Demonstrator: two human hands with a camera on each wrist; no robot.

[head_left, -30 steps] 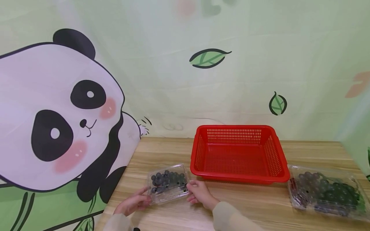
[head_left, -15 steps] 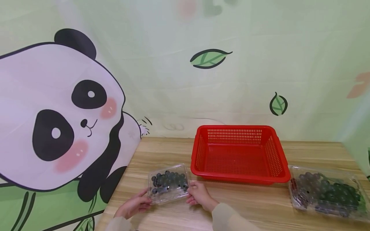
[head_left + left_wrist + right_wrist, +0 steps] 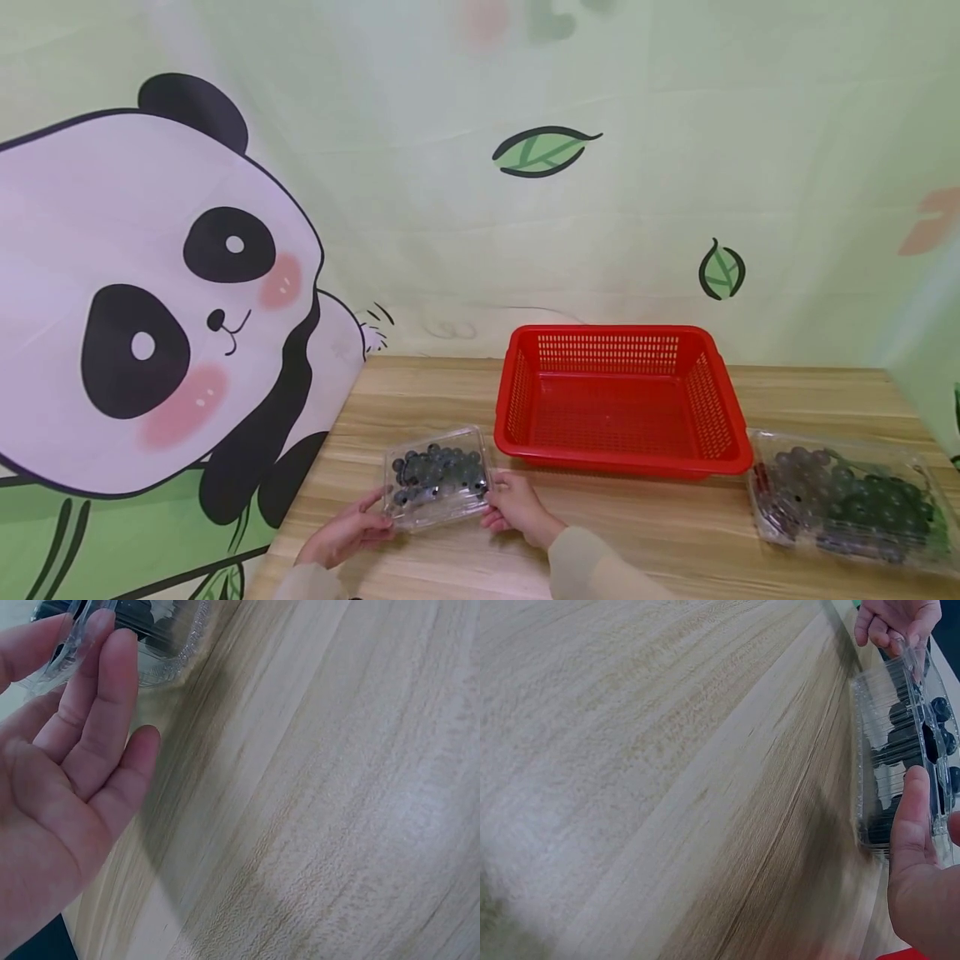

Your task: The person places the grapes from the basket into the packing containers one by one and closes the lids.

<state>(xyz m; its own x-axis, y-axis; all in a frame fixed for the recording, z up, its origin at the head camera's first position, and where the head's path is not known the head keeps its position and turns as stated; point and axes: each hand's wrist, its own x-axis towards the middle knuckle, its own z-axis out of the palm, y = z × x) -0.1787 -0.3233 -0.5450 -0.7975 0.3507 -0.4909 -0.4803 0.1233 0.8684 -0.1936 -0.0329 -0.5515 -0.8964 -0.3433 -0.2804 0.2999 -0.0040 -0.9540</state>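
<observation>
A clear plastic box (image 3: 438,477) of dark, round, grape-like fruit stands on the wooden table, left of the red basket. Its near left corner is pinched by my left hand (image 3: 348,531); in the left wrist view, the thumb and fingers of that hand (image 3: 75,757) lie on either side of the clear rim. At the right edge of the box, my right hand (image 3: 523,508) grips the rim. One finger (image 3: 911,814) lies along the box's side in the right wrist view, where the rest of that hand is mostly cut off. The lid looks closed.
The red plastic basket (image 3: 622,462) with slotted walls stands behind and to the right of the box. Farther right, a larger clear box (image 3: 851,504) holds dark and green grapes. A cloth with a printed panda (image 3: 172,250) hangs behind the wooden table (image 3: 442,383).
</observation>
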